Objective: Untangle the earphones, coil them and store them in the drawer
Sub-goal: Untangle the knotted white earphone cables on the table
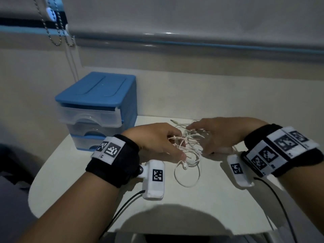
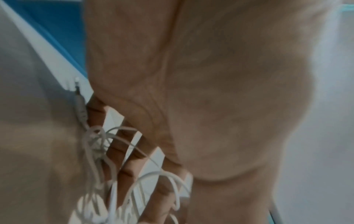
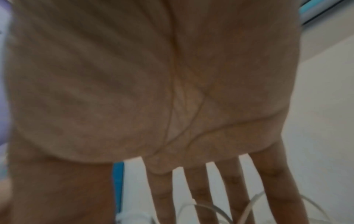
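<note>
The white earphones (image 1: 188, 151) are lying in a tangled heap on the tabletop (image 1: 201, 204), caught between the two hands, with one loose loop trailing toward the person. The left hand (image 1: 157, 141) is curling its fingers into the cords and pinching strands. The right hand (image 1: 220, 134) is reaching in with fingers (image 3: 199, 191) straight and spread over the wires. Beyond the left hand, the blue drawer unit (image 1: 98, 109) is standing with its drawers closed.
</note>
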The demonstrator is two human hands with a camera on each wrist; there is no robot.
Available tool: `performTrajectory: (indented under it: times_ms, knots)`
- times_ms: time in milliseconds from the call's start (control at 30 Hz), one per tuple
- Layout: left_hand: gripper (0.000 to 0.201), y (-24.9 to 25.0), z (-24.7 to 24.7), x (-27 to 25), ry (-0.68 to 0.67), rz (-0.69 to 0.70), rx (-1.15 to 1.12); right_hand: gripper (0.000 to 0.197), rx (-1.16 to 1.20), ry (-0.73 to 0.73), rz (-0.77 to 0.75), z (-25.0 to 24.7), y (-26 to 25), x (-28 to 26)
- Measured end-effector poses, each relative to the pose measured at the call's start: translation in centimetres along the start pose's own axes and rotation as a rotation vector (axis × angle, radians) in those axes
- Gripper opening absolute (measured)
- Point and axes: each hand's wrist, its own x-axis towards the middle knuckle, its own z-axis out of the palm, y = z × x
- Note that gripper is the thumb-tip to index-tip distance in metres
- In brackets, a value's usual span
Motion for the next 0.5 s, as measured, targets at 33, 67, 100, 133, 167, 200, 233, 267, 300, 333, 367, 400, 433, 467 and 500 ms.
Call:
performTrajectory:
  times_ms: [33,67,100,133,167,200,233,267,300,333,367,400,433,467,500]
  knots:
    - [0.031,0.1,-0.1,-0.2,-0.001,-0.008,0.016,0.079,-0.070,0.000,-0.010,0.1,-0.2,-0.2]
    - [0.033,0.1,-0.1,-0.4,0.001,-0.020,0.036,0.072,-0.115,0.003,-0.015,0.1,-0.2,-0.2]
    - [0.036,0.1,-0.1,-0.7,0.004,-0.031,0.058,0.068,-0.137,-0.002,-0.020,0.1,-0.2,-0.3]
    - [0.037,0.0,-0.2,-1.1,0.003,-0.039,0.083,0.069,-0.150,-0.018,-0.019,0.1,-0.2,-0.4]
    - [0.037,-0.1,-0.1,-1.5,-0.007,-0.044,0.099,0.073,-0.154,-0.038,-0.016,0.2,0.0,-0.4]
    - [0.036,-0.2,-0.1,-2.1,-0.018,-0.048,0.109,0.077,-0.149,-0.048,-0.012,0.3,0.0,-0.5]
    - [0.035,-0.2,-0.2,-2.5,-0.028,-0.053,0.116,0.078,-0.134,-0.043,-0.008,0.5,0.2,-0.5]
    - [0.036,-0.3,-0.1,-2.7,-0.037,-0.058,0.124,0.073,-0.116,-0.025,-0.007,0.7,0.4,-0.4]
    - [0.040,-0.3,-0.1,-3.1,-0.041,-0.061,0.135,0.064,-0.094,0.012,-0.013,0.9,0.6,-0.3]
    - [0.046,-0.1,0.1,-3.2,-0.045,-0.064,0.134,0.054,-0.069,0.058,-0.019,1.0,0.9,-0.2]
    - [0.052,0.0,0.2,-3.5,-0.048,-0.074,0.131,0.043,-0.037,0.105,-0.030,1.1,1.0,-0.1]
    - [0.057,0.1,0.3,-3.7,-0.051,-0.085,0.145,0.035,-0.016,0.139,-0.032,1.1,0.9,0.1]
    - [0.061,0.2,0.4,-3.8,-0.050,-0.094,0.172,0.029,-0.009,0.164,-0.038,1.1,0.9,0.3]
    - [0.062,0.3,0.5,-4.0,-0.046,-0.099,0.205,0.026,-0.012,0.180,-0.037,1.1,0.8,0.5]
    - [0.062,0.3,0.6,-4.0,-0.040,-0.105,0.228,0.026,-0.016,0.193,-0.035,1.1,0.6,0.7]
